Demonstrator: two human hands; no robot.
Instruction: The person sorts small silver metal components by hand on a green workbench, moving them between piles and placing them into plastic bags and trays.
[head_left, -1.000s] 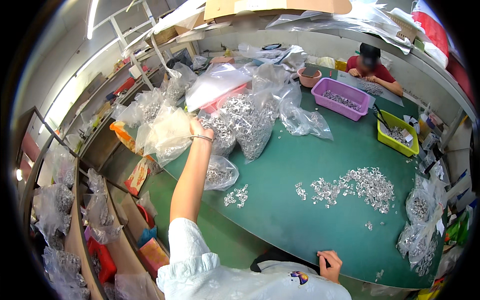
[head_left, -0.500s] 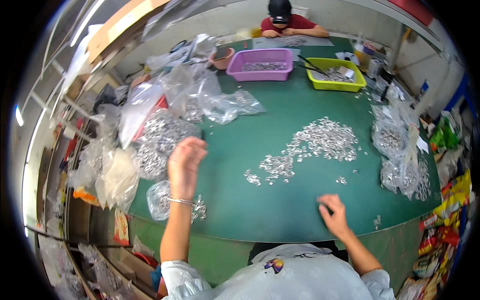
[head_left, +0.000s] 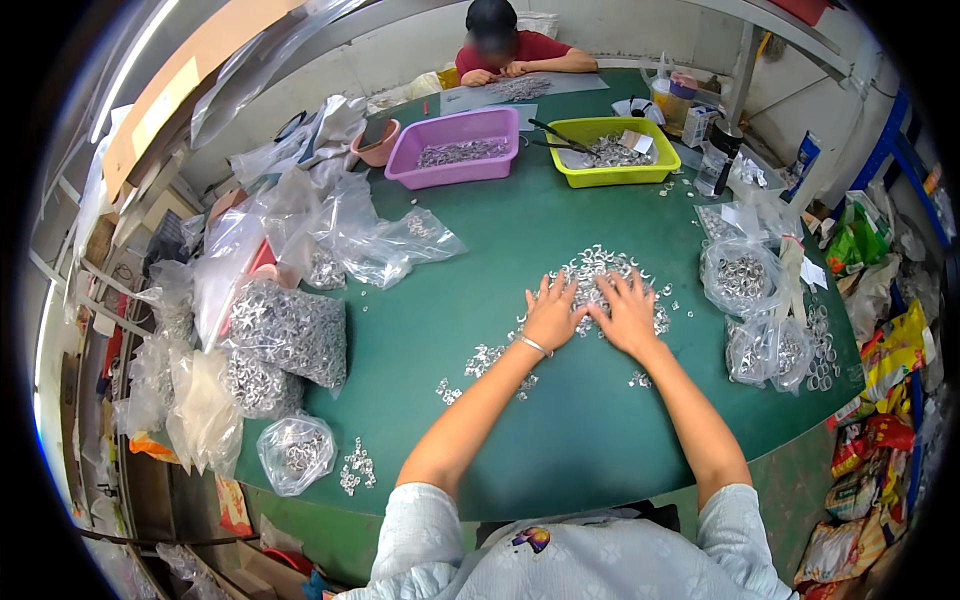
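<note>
Near the surface's [head_left: 570, 440] near-left corner sits a small clear bag [head_left: 297, 455]. Farther in, between the left and right edges, the left hand [head_left: 553, 318] and right hand [head_left: 628, 318] lie on a silvery pile [head_left: 598, 262], each grip spread apart. Toward the far edge stand purple [head_left: 450, 178] and lime basins [head_left: 620, 179].

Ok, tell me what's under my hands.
Small silvery pieces on the green tabletop show around the left hand and right hand; whatever lies beneath both hands is hidden.
</note>
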